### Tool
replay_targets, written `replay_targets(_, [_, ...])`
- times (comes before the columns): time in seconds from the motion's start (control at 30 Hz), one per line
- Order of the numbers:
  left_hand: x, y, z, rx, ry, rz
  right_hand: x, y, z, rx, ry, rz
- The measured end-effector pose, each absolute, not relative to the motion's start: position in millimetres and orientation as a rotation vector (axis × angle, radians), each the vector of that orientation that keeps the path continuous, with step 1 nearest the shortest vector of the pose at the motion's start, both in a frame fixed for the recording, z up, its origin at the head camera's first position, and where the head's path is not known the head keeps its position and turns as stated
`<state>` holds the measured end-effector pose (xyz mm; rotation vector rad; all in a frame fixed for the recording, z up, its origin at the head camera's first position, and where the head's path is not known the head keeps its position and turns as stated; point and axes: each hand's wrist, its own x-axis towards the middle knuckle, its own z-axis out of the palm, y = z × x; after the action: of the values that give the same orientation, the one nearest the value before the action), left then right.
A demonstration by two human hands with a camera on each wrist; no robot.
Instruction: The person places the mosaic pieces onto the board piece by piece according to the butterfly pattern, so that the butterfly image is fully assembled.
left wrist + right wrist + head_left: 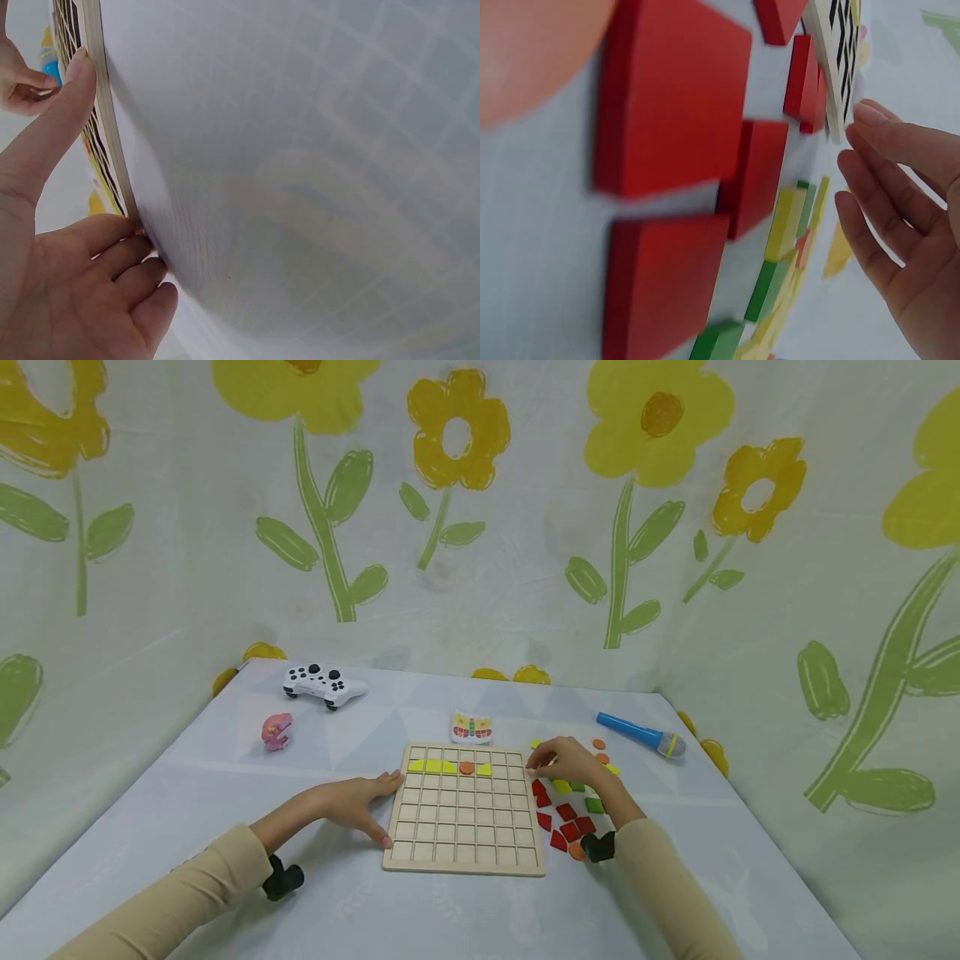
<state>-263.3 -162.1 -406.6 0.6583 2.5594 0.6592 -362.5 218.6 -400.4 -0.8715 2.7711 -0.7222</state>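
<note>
A wooden grid board (465, 820) lies on the table. In its second row are several yellow pieces (433, 767) and one orange round piece (467, 768). My left hand (352, 800) rests against the board's left side, thumb at the lower edge and fingers spread near the upper edge; the left wrist view shows the thumb (64, 112) along the rim. My right hand (566, 762) is at the board's upper right edge with slightly bent fingers. In the right wrist view no piece shows between its thumb and fingers (870, 202).
Red pieces (566, 812), green pieces (594, 805) and orange rounds (598, 744) lie scattered right of the board. A small patterned card (472, 728) is behind it. A blue microphone (637, 732) lies at right; a white game controller (318, 684) and pink toy (277, 732) at left.
</note>
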Motion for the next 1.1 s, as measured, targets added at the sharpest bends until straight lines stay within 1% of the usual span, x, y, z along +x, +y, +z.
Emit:
replay_targets(0.17, [-263, -162, -406, 0.667, 2.560, 0.658, -356, 234, -397, -0.897, 2.749, -0.715])
replay_targets(0.4, [-265, -163, -408, 0.678, 2.558, 0.659, -349, 250, -396, -0.732, 2.752, -0.691])
replay_targets(0.57, [-265, -163, -409, 0.676, 2.555, 0.663, -346, 260, -401, -0.727, 2.783, -0.664])
replay_targets(0.87, [-264, -162, -408, 0.660, 2.551, 0.673, -343, 259, -405, -0.622, 2.809, -0.669])
replay_targets(1.1, [-264, -162, -407, 0.660, 2.553, 0.669, -343, 258, -405, -0.645, 2.824, -0.652])
